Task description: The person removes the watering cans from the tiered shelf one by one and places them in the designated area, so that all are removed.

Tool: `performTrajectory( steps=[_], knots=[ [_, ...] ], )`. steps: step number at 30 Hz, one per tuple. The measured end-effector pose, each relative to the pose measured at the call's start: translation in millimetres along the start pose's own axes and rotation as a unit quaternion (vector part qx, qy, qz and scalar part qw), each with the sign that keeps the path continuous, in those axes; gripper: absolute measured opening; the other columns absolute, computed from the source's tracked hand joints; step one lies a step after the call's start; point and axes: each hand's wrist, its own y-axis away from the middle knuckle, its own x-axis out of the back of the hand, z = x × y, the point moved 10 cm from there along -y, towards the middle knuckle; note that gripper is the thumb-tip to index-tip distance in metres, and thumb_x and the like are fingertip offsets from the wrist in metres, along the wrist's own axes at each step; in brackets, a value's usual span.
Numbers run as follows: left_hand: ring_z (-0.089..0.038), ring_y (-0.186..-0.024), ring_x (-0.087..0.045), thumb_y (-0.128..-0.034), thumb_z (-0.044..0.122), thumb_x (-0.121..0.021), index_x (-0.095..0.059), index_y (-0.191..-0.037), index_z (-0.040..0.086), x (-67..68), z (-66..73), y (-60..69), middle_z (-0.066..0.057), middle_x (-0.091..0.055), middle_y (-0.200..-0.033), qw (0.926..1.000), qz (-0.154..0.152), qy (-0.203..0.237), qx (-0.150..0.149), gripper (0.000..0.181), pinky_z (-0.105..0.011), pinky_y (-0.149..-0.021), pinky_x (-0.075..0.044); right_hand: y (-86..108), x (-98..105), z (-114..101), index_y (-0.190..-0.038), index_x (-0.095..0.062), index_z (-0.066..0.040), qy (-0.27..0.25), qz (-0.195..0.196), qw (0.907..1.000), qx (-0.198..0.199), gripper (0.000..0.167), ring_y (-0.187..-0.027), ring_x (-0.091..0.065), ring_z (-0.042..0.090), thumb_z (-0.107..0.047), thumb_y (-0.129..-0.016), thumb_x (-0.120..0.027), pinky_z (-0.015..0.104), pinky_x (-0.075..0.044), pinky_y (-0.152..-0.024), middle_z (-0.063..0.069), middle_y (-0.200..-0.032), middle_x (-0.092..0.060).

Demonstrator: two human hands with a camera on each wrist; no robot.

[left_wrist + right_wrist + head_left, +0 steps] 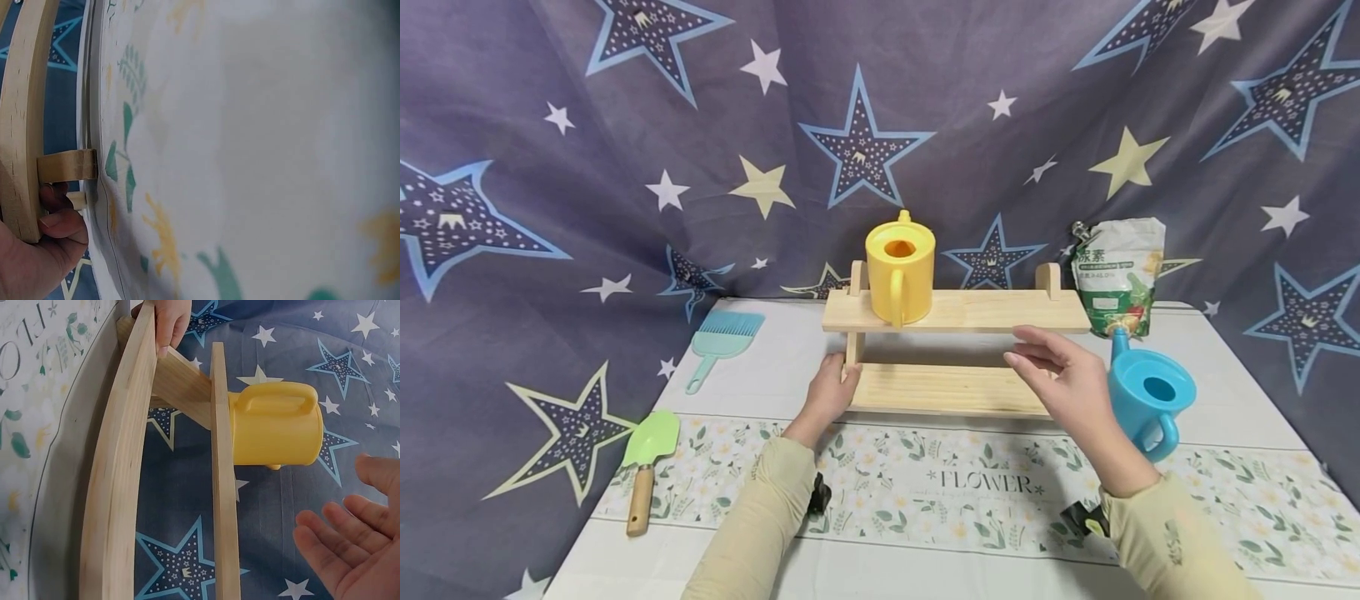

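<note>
A two-tier wooden shelf (955, 390) stands at the back of the table. My left hand (829, 396) grips the left end of its lower board; in the left wrist view the thumb and fingers (65, 224) curl round the board's edge. On the upper board, toward the left, sits a yellow watering can (917, 279) with its handle facing me. My right hand (1071, 379) is held in the air in front of the shelf's right end, holding nothing, its fingers loosely extended. Just right of that hand stands a blue watering can (1138, 392), partly behind the wrist.
A white and green bag (1116, 279) stands at the back right, beside the shelf. On the left lie a light blue brush and dustpan (724, 337) and a green trowel (653, 437) with a wooden handle. A flower-patterned strip (940, 492) crosses the table; a star-printed curtain hangs behind.
</note>
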Motion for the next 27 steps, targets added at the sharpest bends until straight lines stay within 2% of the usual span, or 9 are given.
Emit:
performTrajectory(
  steps=[8, 12, 17, 27],
  knots=[
    [-0.031, -0.128, -0.047, -0.1041, 0.035, -0.042, -0.04, -0.144, 0.005, -0.3, 1.3, 0.8, -0.014, -0.046, -0.136, 1.0, 0.001, -0.003, -0.005, 0.051, -0.046, -0.107, -0.04, -5.7, -10, -8, -0.122, -0.067, -0.004, -0.03, -0.007, 0.9995, 0.009, 0.034, -0.099, -0.068, 0.026, -0.015, -0.09, -0.073, 0.013, -0.053, -0.079, 0.011, -0.117, -0.068],
    [-0.03, -0.127, -0.048, -0.1042, 0.033, -0.043, -0.04, -0.144, 0.005, 0.7, 3.6, 2.2, -0.014, -0.046, -0.134, 1.0, 0.004, -0.001, -0.007, 0.049, -0.045, -0.107, -0.041, -8.7, -15, -13, -0.12, -0.067, -0.003, -0.052, -0.012, 0.9985, 0.013, 0.033, -0.1, -0.068, 0.026, -0.014, -0.089, -0.073, 0.014, -0.053, -0.08, 0.012, -0.118, -0.068],
    [-0.031, -0.128, -0.047, -0.1041, 0.032, -0.044, -0.041, -0.143, 0.004, 1.7, 5.5, 3.2, -0.015, -0.046, -0.135, 0.9999, 0.007, -0.001, -0.01, 0.048, -0.046, -0.107, -0.04, -12.3, -22, -17, -0.121, -0.067, -0.004, -0.056, -0.021, 0.9981, 0.015, 0.034, -0.102, -0.068, 0.025, -0.014, -0.089, -0.073, 0.016, -0.053, -0.082, 0.011, -0.119, -0.067],
    [-0.032, -0.124, -0.05, -0.1041, 0.03, -0.045, -0.043, -0.141, 0.002, 3.7, 6.6, 4.4, -0.016, -0.047, -0.133, 0.9998, 0.01, 0.003, -0.016, 0.046, -0.047, -0.104, -0.043, -18.9, -37, -22, -0.121, -0.065, -0.001, -0.083, -0.033, 0.9958, 0.022, 0.033, -0.102, -0.067, 0.026, -0.011, -0.09, -0.072, 0.02, -0.054, -0.083, 0.013, -0.119, -0.067]
  ],
)
